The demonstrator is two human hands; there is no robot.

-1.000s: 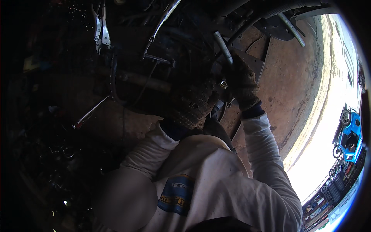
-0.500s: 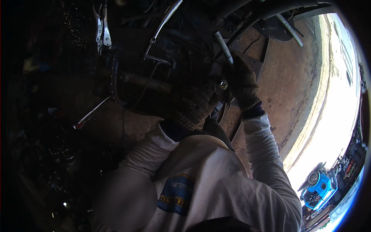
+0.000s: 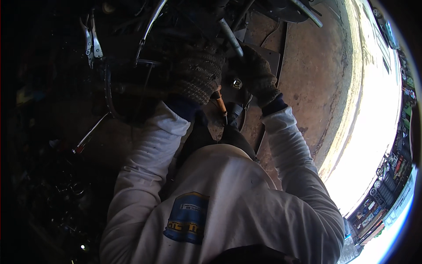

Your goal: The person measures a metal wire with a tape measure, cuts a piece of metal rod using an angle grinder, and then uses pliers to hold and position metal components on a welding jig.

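My left hand (image 3: 200,75), in a dark knit work glove, is curled over at centre with its back towards me. An orange handle (image 3: 221,103) juts out from under its thumb side, and a thin cable seems to trail from the handle's lower end. The fingertips and the handle's far end are lost in shadow. To the right, my gloved right hand (image 3: 260,77) is closed round the lower end of a grey metal tube (image 3: 231,37). Between the hands, low down, a small shiny metal ring (image 3: 237,83) shows.
Silver locking pliers (image 3: 92,42) grip a dark bent bar (image 3: 108,86) at upper left. A chrome-handled lever (image 3: 151,26) slants nearby. A slim tool with a red end (image 3: 90,134) lies lower left. Stained concrete floor (image 3: 316,83) stretches right, towards bright daylight.
My left hand has lifted away from beside the ring, up and left, and the orange handle has come into sight. The right hand stays at the tube. The whole view has shifted.
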